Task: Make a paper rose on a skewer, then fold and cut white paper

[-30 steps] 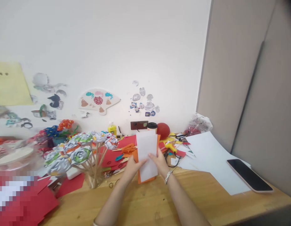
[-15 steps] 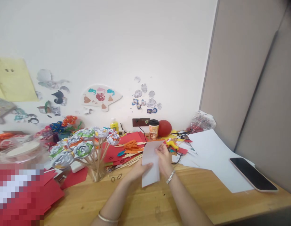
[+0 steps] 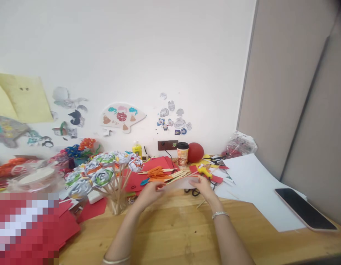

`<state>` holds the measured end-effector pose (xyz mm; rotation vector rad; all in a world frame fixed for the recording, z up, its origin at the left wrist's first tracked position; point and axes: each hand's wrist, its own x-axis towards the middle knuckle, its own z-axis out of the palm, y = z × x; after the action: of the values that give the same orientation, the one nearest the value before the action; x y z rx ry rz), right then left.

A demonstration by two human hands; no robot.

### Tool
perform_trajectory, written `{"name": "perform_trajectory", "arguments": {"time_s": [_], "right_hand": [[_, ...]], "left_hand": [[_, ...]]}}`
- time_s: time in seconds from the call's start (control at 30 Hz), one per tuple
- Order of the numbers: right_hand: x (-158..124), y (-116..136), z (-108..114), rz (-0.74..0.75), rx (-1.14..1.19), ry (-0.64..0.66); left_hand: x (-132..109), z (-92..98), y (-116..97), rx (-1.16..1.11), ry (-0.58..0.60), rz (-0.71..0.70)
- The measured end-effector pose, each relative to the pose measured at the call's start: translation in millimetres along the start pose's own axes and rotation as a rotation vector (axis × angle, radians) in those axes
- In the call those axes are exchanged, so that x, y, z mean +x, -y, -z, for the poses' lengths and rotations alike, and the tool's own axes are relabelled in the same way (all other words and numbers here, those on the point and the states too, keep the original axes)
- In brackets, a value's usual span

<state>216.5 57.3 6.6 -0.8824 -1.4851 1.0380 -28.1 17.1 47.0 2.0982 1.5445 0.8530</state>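
Observation:
A white sheet of paper (image 3: 177, 185) is stretched sideways between my two hands, tipped so that it looks narrow. My left hand (image 3: 153, 192) pinches its left end, and my right hand (image 3: 202, 185) grips the right end. Just beyond the paper lie wooden sticks (image 3: 180, 175) and orange paper strips (image 3: 156, 172). Black-handled scissors (image 3: 192, 192) rest on the table under my right hand. Behind that hand sits a yellow glue gun (image 3: 205, 172).
Paper flowers on sticks (image 3: 102, 176) stand in a clear holder at left. A lidded paper cup (image 3: 183, 154) and a red balloon (image 3: 195, 152) are at the back. Large white sheets (image 3: 258, 191) and a phone (image 3: 304, 209) lie on the right. Red paper (image 3: 69, 228) is piled front left.
The paper has turned from upright to sideways and tilted flatter. My hands have moved apart to its two ends. The scissors now show beneath it.

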Motion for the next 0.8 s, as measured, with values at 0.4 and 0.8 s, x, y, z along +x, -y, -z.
{"name": "perform_trajectory", "arguments": {"time_s": [0.4, 0.8], "right_hand": [[-5.4, -20.1, 6.6, -0.16, 0.053, 0.169], [-10.0, -10.3, 2.6, -0.162, 0.076, 0.156]], "left_hand": [[7.8, -13.9, 43.9, -0.509, 0.03, 0.017], [1.3, -13.4, 40.2, -0.656, 0.065, 0.075]]}}
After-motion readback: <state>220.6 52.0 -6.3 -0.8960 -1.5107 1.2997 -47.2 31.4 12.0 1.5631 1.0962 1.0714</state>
